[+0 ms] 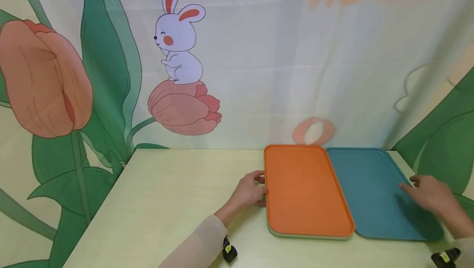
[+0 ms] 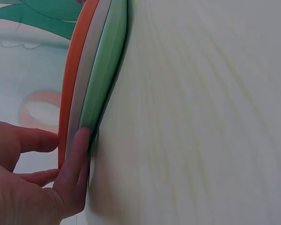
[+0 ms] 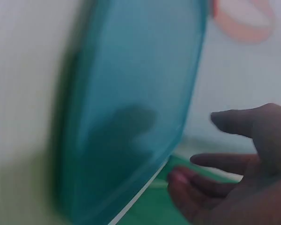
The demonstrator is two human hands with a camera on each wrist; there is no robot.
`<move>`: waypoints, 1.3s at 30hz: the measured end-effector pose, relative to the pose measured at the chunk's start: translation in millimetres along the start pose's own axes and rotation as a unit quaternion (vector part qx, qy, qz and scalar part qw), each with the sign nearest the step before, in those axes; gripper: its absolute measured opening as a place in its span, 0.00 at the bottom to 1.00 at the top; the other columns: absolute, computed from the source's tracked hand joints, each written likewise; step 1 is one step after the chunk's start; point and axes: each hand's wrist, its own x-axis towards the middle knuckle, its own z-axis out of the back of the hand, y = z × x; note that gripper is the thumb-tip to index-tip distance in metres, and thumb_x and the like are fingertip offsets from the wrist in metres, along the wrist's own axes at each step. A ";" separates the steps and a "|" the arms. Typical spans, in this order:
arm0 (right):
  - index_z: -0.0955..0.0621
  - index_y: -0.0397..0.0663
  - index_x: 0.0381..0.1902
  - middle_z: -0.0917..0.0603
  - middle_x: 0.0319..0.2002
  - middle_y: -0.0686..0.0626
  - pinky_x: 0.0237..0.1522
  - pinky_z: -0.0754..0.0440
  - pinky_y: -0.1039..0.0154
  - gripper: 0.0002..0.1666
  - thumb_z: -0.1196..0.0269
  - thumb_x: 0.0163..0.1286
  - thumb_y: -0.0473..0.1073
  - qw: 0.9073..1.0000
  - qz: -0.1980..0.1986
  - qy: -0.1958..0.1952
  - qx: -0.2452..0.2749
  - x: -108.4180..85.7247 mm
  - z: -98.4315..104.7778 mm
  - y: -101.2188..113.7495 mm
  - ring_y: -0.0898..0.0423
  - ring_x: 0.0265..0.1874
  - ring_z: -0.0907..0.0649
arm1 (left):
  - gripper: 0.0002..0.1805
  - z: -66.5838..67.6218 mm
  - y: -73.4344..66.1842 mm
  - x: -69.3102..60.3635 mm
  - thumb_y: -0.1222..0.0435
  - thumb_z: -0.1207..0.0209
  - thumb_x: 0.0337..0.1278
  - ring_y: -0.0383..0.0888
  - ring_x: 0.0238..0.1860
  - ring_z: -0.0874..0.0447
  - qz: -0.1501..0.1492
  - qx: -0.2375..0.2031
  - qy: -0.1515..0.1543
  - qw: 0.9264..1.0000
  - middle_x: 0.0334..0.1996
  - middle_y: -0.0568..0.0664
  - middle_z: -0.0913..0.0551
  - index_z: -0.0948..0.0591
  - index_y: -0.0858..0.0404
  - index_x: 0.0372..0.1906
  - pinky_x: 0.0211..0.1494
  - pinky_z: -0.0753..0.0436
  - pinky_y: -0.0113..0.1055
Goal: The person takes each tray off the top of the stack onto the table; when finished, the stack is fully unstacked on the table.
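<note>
On the table (image 1: 155, 202) at right, the left hand (image 1: 245, 190) is gripping the tray stack (image 1: 305, 190), ideally level, while the relaxed right hand (image 1: 433, 194) is hovering by the blue tray (image 1: 370, 190).

Your left forearm (image 1: 198, 243) slants forward and to your right, the left grip (image 1: 249, 190) pinching with bent fingers. Your right wrist (image 1: 457, 220) angles forward and leftward; the right grip (image 1: 431, 194) hangs with thumb and fingers parted.
</note>
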 end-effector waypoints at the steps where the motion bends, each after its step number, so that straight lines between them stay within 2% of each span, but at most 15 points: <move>1: 0.29 0.08 0.59 0.22 0.52 0.16 0.43 0.19 0.33 0.40 0.44 0.83 0.52 1.000 0.015 -0.002 0.016 -1.0 2.3 8.9 0.21 0.49 0.20 | 0.34 1.0 0.4 -0.1 0.77 0.38 0.65 0.46 0.35 0.13 -0.001 0.003 0.001 1.000 0.58 0.59 0.21 0.28 0.67 0.76 0.31 0.09 0.43; 4: 0.29 0.15 0.65 0.22 0.57 0.18 0.44 0.16 0.38 0.39 0.46 0.86 0.54 0.995 0.052 0.001 0.090 -5.6 4.7 40.1 0.24 0.52 0.19 | 0.34 3.1 0.5 0.0 0.77 0.37 0.64 0.47 0.35 0.13 -0.006 0.007 0.005 1.000 0.58 0.59 0.22 0.28 0.68 0.75 0.31 0.09 0.44; 8: 0.30 0.22 0.71 0.21 0.62 0.24 0.44 0.12 0.49 0.38 0.46 0.86 0.54 0.978 0.077 0.034 0.193 -9.3 -2.3 81.7 0.34 0.52 0.15 | 0.36 4.0 -0.8 0.3 0.76 0.36 0.62 0.47 0.34 0.13 -0.006 0.009 0.011 1.000 0.57 0.59 0.22 0.29 0.68 0.76 0.32 0.09 0.45; 11: 0.30 0.25 0.73 0.20 0.63 0.28 0.46 0.12 0.52 0.38 0.43 0.85 0.55 0.967 0.084 0.051 0.237 -8.0 -12.7 104.9 0.39 0.51 0.14 | 0.36 3.9 -1.7 0.8 0.76 0.36 0.62 0.47 0.32 0.14 -0.006 0.013 0.012 1.000 0.55 0.59 0.22 0.29 0.67 0.76 0.33 0.08 0.46; 14: 0.30 0.27 0.74 0.19 0.63 0.31 0.47 0.12 0.51 0.38 0.41 0.84 0.54 0.961 0.087 0.058 0.257 -5.3 -23.0 118.4 0.40 0.51 0.14 | 0.36 2.5 -2.3 1.9 0.77 0.36 0.62 0.47 0.32 0.15 -0.007 0.009 0.014 1.000 0.51 0.58 0.22 0.30 0.68 0.76 0.33 0.08 0.46; 18: 0.30 0.26 0.73 0.19 0.60 0.31 0.44 0.12 0.52 0.35 0.40 0.84 0.49 0.959 0.084 0.054 0.266 -0.2 -35.6 123.8 0.41 0.49 0.14 | 0.36 -0.4 -2.1 3.8 0.77 0.35 0.64 0.46 0.36 0.14 -0.007 0.000 0.020 1.000 0.48 0.58 0.22 0.30 0.67 0.77 0.33 0.08 0.45; 27: 0.30 0.20 0.70 0.20 0.58 0.28 0.46 0.11 0.56 0.30 0.41 0.83 0.40 0.944 0.069 0.076 0.313 6.3 -59.9 124.3 0.40 0.52 0.15 | 0.36 -4.3 1.7 3.8 0.77 0.34 0.65 0.44 0.36 0.14 -0.002 0.003 0.016 1.000 0.48 0.56 0.22 0.30 0.65 0.77 0.32 0.09 0.41; 34: 0.28 0.20 0.69 0.18 0.58 0.29 0.44 0.12 0.54 0.29 0.40 0.82 0.40 0.955 0.070 0.073 0.280 6.0 -67.0 126.3 0.38 0.53 0.16 | 0.36 -4.2 3.7 2.2 0.77 0.33 0.64 0.45 0.35 0.14 -0.002 0.013 0.015 1.000 0.47 0.56 0.22 0.30 0.65 0.76 0.31 0.09 0.41; 39: 0.29 0.21 0.70 0.19 0.60 0.27 0.45 0.12 0.53 0.29 0.41 0.83 0.40 0.955 0.078 0.075 0.278 7.2 -67.0 129.5 0.37 0.54 0.16 | 0.37 -1.7 2.3 3.5 0.78 0.32 0.61 0.46 0.32 0.15 -0.009 0.032 0.012 0.999 0.45 0.56 0.22 0.30 0.67 0.75 0.29 0.10 0.41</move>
